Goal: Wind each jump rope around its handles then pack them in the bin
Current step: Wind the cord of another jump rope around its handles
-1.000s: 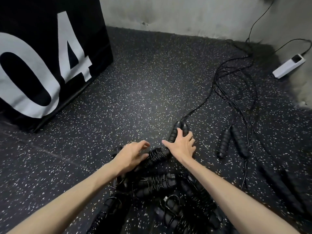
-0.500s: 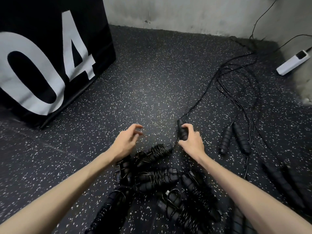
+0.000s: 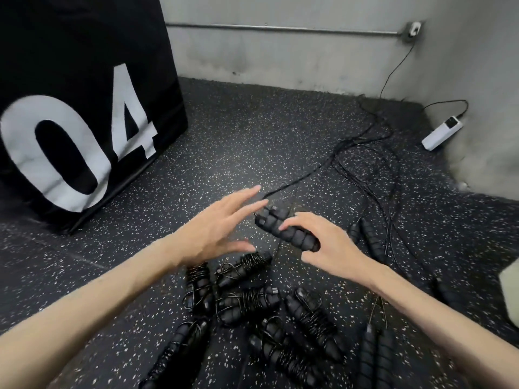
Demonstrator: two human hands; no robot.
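From the head view, a pair of black jump rope handles (image 3: 286, 230) is held up in the middle of the frame by the right hand (image 3: 327, 242). The fingers are curled round the handles, and the two handles are kept side by side. A thin black rope (image 3: 303, 179) is seen running from the handles toward the upper right of the frame, where it joins a loose tangle of ropes (image 3: 373, 175) spread on the floor.

The left hand (image 3: 216, 231) is seen just left of the handles — its fingers are straight and spread apart, and nothing is held in it. Its fingertips are very near the handle ends, but whether they touch cannot be told.

Below the hands, in the lower middle of the frame, a pile of wound jump ropes (image 3: 252, 301) is laid on the speckled floor (image 3: 230, 141). Each one has its rope wrapped round its handles. More unwound handles (image 3: 368, 237) are seen to the right, partly hidden behind the right hand.

A big black box with a white "04" (image 3: 75, 113) is stood in the upper left of the frame. A white power strip (image 3: 442, 132) is laid by the grey wall (image 3: 280, 51) at the upper right — its cord is plugged in higher up.
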